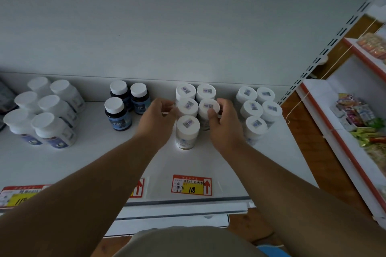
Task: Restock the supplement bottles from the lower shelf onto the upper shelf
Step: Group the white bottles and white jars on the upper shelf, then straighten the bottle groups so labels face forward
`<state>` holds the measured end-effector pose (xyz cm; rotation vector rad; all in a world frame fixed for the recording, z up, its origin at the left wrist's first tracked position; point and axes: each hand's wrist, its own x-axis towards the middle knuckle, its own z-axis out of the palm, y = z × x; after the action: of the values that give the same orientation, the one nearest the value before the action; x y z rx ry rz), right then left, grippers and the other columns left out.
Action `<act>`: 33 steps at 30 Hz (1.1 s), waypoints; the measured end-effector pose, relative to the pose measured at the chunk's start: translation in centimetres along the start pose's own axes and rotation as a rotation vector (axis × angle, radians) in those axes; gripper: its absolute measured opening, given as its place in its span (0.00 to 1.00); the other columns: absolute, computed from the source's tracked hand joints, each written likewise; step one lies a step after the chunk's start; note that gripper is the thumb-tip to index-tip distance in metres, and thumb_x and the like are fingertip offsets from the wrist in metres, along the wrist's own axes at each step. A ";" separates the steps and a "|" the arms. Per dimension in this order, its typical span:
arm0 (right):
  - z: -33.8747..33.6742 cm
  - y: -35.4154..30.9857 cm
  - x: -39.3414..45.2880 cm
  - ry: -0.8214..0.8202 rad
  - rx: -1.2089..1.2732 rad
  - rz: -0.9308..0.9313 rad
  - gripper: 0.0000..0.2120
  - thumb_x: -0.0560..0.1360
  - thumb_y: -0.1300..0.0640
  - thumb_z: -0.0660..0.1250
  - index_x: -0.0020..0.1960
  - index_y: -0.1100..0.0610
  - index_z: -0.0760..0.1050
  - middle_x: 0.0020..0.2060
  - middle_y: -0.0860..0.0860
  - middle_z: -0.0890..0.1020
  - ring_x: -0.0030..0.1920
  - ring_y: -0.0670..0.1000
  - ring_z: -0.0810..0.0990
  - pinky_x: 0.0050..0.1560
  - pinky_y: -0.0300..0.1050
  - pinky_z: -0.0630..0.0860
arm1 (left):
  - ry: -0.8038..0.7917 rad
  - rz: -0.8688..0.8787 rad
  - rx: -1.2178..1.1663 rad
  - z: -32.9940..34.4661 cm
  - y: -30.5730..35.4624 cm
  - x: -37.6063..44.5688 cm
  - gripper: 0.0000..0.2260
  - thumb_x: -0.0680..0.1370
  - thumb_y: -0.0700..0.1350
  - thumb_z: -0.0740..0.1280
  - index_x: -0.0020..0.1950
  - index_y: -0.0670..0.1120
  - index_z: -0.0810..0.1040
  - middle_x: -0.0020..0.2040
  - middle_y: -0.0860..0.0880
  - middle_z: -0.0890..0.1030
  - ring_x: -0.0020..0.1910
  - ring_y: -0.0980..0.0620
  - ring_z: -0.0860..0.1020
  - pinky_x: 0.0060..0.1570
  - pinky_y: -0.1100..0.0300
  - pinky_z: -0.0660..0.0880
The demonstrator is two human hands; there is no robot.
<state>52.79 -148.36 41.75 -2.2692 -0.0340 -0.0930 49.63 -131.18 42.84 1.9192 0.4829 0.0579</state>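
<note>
Several white supplement bottles with stickered caps stand in a cluster on the white shelf point(87, 165). My right hand point(224, 125) grips the middle-right bottle point(205, 104), thumb on its front and fingers round its far side. My left hand point(159, 118) has its curled fingertips against the left side of the middle-left bottle point(189, 106). A front bottle point(187, 129) stands alone between my two wrists. Two more bottles point(196, 91) stand behind, at the back wall.
Three dark bottles point(118, 113) with white caps stand to the left, and further left are several white bottles point(52, 129). Another group of stickered bottles point(255, 108) is on the right. Price tags point(191, 185) line the shelf's front edge. A snack rack point(355, 119) stands far right.
</note>
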 end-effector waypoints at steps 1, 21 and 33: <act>0.1 -0.1 -0.2 0.012 0.023 0.037 0.23 0.81 0.49 0.60 0.74 0.55 0.63 0.66 0.52 0.73 0.65 0.52 0.74 0.65 0.51 0.72 | 0.022 0.007 0.007 -0.1 -0.3 -0.6 0.04 0.81 0.50 0.64 0.55 0.55 0.74 0.49 0.55 0.80 0.47 0.55 0.79 0.43 0.59 0.74; 1.7 0.6 -5.3 -0.215 0.016 -0.063 0.13 0.78 0.54 0.67 0.62 0.51 0.71 0.54 0.46 0.81 0.52 0.46 0.79 0.49 0.40 0.71 | -0.092 -0.032 0.078 -0.7 -3.7 -4.6 0.10 0.79 0.41 0.66 0.54 0.56 0.80 0.50 0.58 0.83 0.52 0.58 0.80 0.48 0.65 0.73; 1.6 0.5 -6.3 -0.121 -0.016 -0.048 0.20 0.76 0.55 0.68 0.67 0.53 0.69 0.60 0.49 0.76 0.55 0.47 0.77 0.55 0.45 0.75 | -0.091 -0.003 0.126 -1.7 -3.6 -4.7 0.10 0.80 0.44 0.67 0.58 0.56 0.78 0.50 0.61 0.79 0.47 0.64 0.76 0.37 0.69 0.70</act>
<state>46.60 -147.37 39.83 -2.2879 -0.1523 0.0194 43.76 -130.25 41.15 2.0344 0.4371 -0.0629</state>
